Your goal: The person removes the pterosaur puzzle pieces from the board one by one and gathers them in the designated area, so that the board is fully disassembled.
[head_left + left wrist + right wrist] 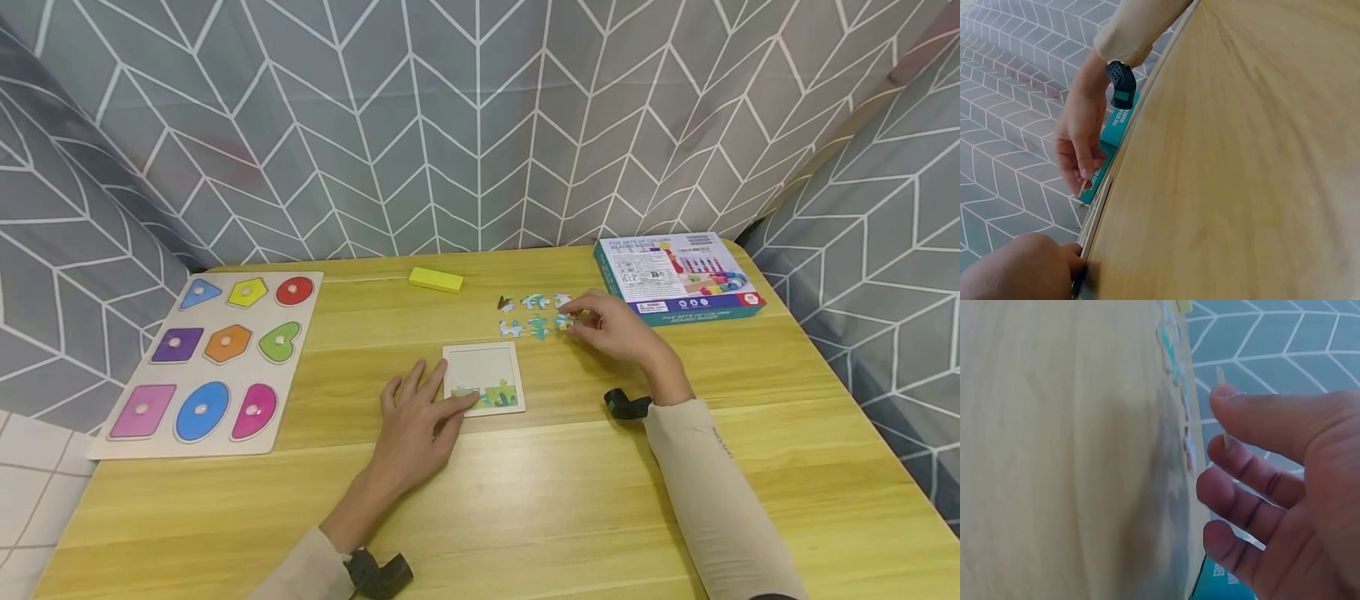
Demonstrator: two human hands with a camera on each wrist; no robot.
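Observation:
A small square wooden puzzle tray [480, 358] lies in the middle of the table, green jigsaw pieces [500, 393] fitted along its bottom. My left hand [416, 421] rests at the tray's left side, fingers extended, one digit reaching over the fitted pieces. Up and to the right, my right hand [618, 329] is raised beside several loose jigsaw pieces [537, 326]. In the right wrist view, that hand [1272, 462] pinches a thin jigsaw piece [1220, 375], seen edge-on, between thumb and index finger; its picture cannot be made out.
A wooden shape board [300, 287] with coloured knobbed shapes lies at the left. Near the back edge sits a yellow block [436, 280]. A boxed bead set [678, 279] lies behind the right hand, and a patterned grey curtain [450, 125] hangs behind the table.

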